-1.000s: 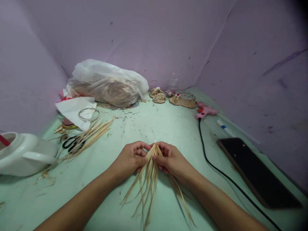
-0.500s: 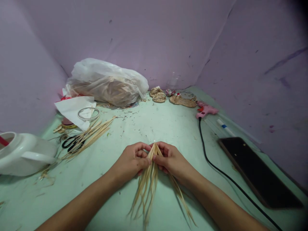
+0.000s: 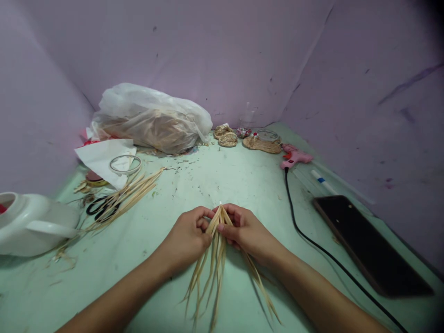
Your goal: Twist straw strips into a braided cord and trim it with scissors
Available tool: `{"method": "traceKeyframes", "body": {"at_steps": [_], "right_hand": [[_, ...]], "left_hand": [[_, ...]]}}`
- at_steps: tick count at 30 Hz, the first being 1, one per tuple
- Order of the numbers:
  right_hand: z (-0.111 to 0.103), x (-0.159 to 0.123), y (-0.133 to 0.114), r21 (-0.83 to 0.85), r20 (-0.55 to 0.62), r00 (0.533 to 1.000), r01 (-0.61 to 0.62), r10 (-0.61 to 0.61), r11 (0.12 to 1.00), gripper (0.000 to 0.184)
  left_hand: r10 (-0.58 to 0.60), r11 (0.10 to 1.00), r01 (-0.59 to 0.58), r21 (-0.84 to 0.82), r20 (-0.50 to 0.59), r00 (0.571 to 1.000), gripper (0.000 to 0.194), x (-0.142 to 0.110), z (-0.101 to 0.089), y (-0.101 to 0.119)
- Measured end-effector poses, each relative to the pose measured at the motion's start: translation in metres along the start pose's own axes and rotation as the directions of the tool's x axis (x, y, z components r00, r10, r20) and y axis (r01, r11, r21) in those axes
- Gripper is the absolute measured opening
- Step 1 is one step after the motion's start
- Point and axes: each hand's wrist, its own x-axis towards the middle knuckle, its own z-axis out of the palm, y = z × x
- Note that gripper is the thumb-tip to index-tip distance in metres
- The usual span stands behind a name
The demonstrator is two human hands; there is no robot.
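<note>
A bundle of pale, dried fibre strips (image 3: 217, 252) is joined at a small white tip near the middle of the table. From there the strips fan down toward me. My left hand (image 3: 192, 233) is closed on the strips at the left side of the bundle, thumb and fingers near its top. My right hand (image 3: 244, 231) pinches the strips from the right, its thumb lying across the middle ones. One group of strips hangs apart under the right hand. Fingertips behind the bundle are partly hidden.
A white jug (image 3: 38, 224), black-handled scissors (image 3: 100, 208) and more loose strips (image 3: 138, 196) lie left. Behind are a plastic bag (image 3: 156, 120) and woven pieces (image 3: 262, 144). At right are a pink glue gun (image 3: 295, 157), its black cord (image 3: 312, 245) and a phone (image 3: 371, 245).
The left thumb has drawn slightly left and down from the middle strips. The right hand keeps its pinch. The whole view has shifted slightly.
</note>
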Motion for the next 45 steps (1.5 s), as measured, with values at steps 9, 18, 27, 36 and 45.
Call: {"method": "traceKeyframes", "body": {"at_steps": [9,18,27,36,45], "right_hand": [[0.0,0.0,0.003,-0.011,-0.014,1.0,0.028,-0.028,1.0,0.013],[0.001,-0.001,0.001,0.021,0.002,1.0,0.004,-0.004,1.0,0.017],[0.0,0.0,0.004,0.01,-0.022,1.0,0.009,-0.009,1.0,0.013],[-0.001,0.0,0.001,0.182,0.031,0.999,0.013,-0.019,0.983,0.017],[-0.003,-0.003,0.0,0.208,0.004,1.0,-0.011,0.01,0.978,0.025]], "left_hand": [[-0.068,0.987,0.074,-0.142,0.046,0.997,0.039,0.001,-0.001,0.005],[-0.075,0.988,0.081,-0.131,0.049,0.996,0.035,0.001,0.001,0.004],[-0.168,0.965,0.174,-0.195,0.046,0.985,0.037,0.0,-0.001,0.011],[-0.123,0.979,0.114,-0.167,-0.046,0.991,0.022,-0.005,0.01,0.01],[0.128,0.885,-0.03,0.465,-0.18,0.975,0.027,-0.026,0.02,0.01]]}}
